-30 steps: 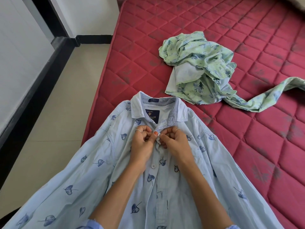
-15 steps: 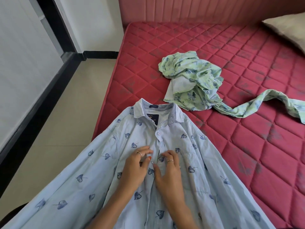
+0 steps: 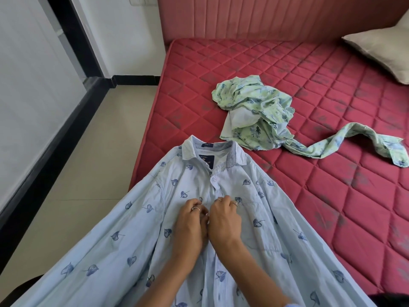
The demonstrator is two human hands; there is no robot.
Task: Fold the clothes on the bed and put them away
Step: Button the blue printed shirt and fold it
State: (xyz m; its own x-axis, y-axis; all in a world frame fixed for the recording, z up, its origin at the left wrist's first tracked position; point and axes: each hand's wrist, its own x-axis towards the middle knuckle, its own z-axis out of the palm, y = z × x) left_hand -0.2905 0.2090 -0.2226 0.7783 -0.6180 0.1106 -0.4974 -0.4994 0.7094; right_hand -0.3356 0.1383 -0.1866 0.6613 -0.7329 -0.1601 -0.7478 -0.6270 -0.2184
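Tiled floor (image 3: 93,165): left of bed, pale, bordered by black skirting.
Light blue leaf-print shirt (image 3: 124,247): spread front-up across near corner of red quilted mattress (image 3: 332,196), collar away from viewer, left sleeve hanging over bed edge; top button fastened.
Left hand (image 3: 190,227): on shirt placket below fastened button, fingers curled, pinching fabric; ring on one finger.
Right hand (image 3: 225,220): touching left hand, fingers curled together, pinching opposite placket edge; two rings.
Green floral garment (image 3: 254,114): crumpled, mid-mattress, beyond collar, one sleeve trailing right.
Pillow (image 3: 380,47): far right, against padded headboard (image 3: 265,16).
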